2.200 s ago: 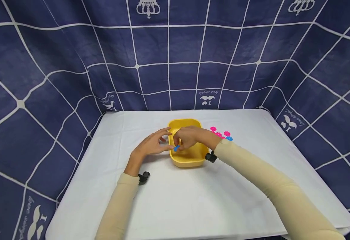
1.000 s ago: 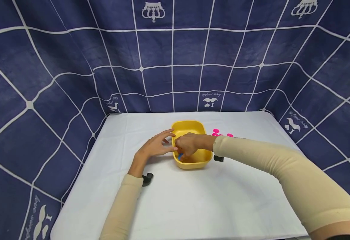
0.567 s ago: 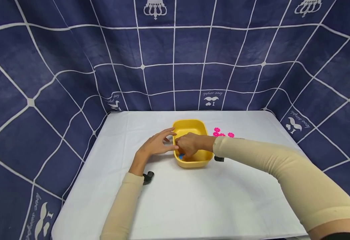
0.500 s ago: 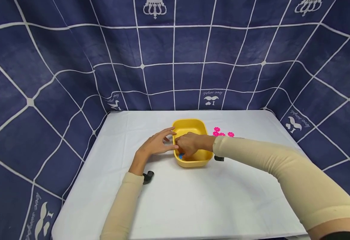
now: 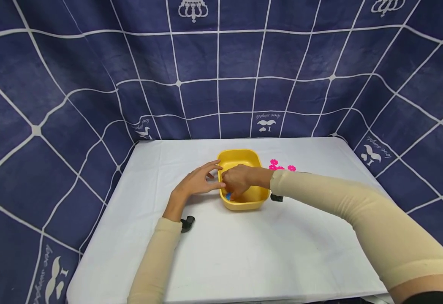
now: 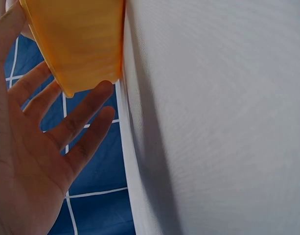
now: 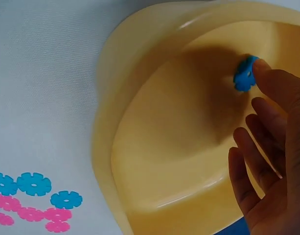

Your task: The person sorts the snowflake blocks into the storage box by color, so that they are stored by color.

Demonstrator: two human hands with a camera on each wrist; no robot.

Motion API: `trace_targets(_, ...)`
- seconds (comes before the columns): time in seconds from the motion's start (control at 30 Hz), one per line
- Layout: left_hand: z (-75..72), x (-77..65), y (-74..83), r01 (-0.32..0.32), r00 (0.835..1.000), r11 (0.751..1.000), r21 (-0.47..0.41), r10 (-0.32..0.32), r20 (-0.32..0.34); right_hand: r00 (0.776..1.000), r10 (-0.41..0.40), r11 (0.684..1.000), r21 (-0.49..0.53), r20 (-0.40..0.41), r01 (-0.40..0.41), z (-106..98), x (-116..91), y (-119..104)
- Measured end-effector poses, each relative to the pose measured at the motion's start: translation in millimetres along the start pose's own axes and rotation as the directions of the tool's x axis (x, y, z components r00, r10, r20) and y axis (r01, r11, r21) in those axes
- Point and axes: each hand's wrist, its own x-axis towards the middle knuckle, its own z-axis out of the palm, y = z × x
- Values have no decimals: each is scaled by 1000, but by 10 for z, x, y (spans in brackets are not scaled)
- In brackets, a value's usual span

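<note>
A blue snowflake building disc [image 7: 243,77], notched and flower-shaped, stands tilted low inside the yellow bin [image 7: 140,88]. My right hand [image 5: 238,181] reaches down into the bin and has this disc at its thumb tip in a pinch; the other fingers [image 7: 243,183] curve loosely below. Seen from the head, most of the disc is covered by that hand. At the bin's left side is my left hand [image 5: 197,181], thumb at the rim and fingers spread. The left wrist view shows its fingertips beside the bin's outer wall [image 6: 83,44].
Right of the bin lie loose pink discs [image 5: 273,162], partly covered by my right forearm [image 5: 331,198]. Close by, the right wrist view shows blue discs [image 7: 34,184] too. A white cloth covers the table [image 5: 191,261]; blue checked curtains [image 5: 236,55] surround it.
My right hand, carrying the blue disc, has gone lower into the bin, and its forearm now hides the blue disc on the table. The left hand stays at the bin's side.
</note>
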Motion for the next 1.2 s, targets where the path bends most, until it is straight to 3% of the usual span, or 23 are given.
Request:
trace_targets(0.37,14,0,7,-1,1000,1000,10,1,-10,995,80,982,178,-61,-68,-7,-117,84)
trace_targets(0.53,20,-14,15,-2,1000,1000,4,2,-13,984,101,957,286,-144,-56,-29,-206,133)
trace_targets(0.7,25,-25,11,5,1000,1000,7,-5,-10,967,103,930,368,-233,-10,-55,-308,179)
trace_targets(0.93,24,-33,25,22,1000,1000,13,-22,-4,921,145,869,491,-361,56,-60,-426,199)
trace_targets(1.2,31,-33,43,23,1000,1000,14,-23,-2,899,190,819,569,-395,77,28,-461,201)
